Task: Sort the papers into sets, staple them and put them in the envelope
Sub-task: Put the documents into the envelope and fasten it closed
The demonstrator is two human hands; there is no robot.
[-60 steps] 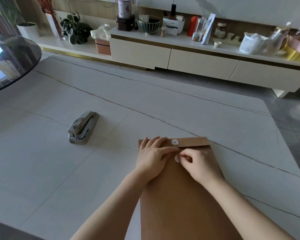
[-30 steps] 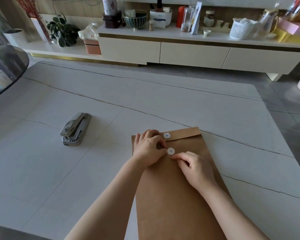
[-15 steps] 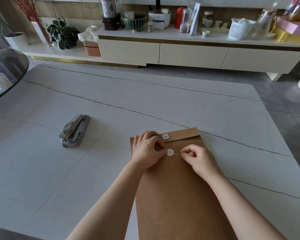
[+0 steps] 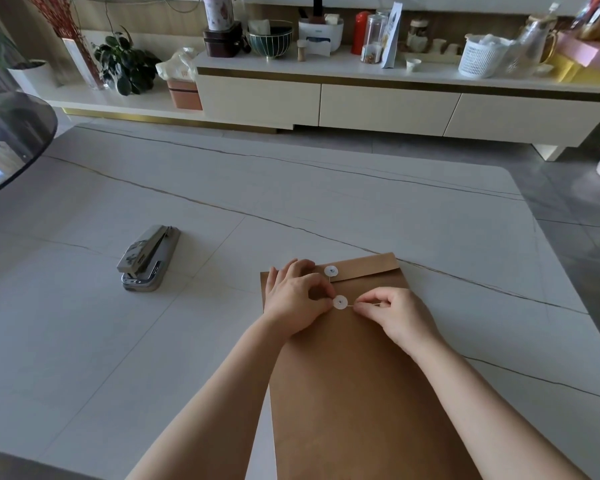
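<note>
Near the envelope (image 4: 357, 393) top: right hand (image 4: 394, 315) pinching a thin string (image 4: 351, 305), pulling it taut from the lower disc (image 4: 340, 302); left hand (image 4: 297, 297) pressing down beside that disc, fingers curled, thumb tip touching its rim. Lying flat on the table (image 4: 361, 209), flap folded shut, upper disc (image 4: 331, 270) just above the lower. Papers probably inside, not showing. Risking, by guess: slipping string, loosening wraps; tearing a disc off by tugging hard; sliding kraft paper on smooth stone. Matte brown stiff paper, round white discs, veined glossy slab. Well left of the envelope, lying closed: metal stapler (image 4: 149, 258).
</note>
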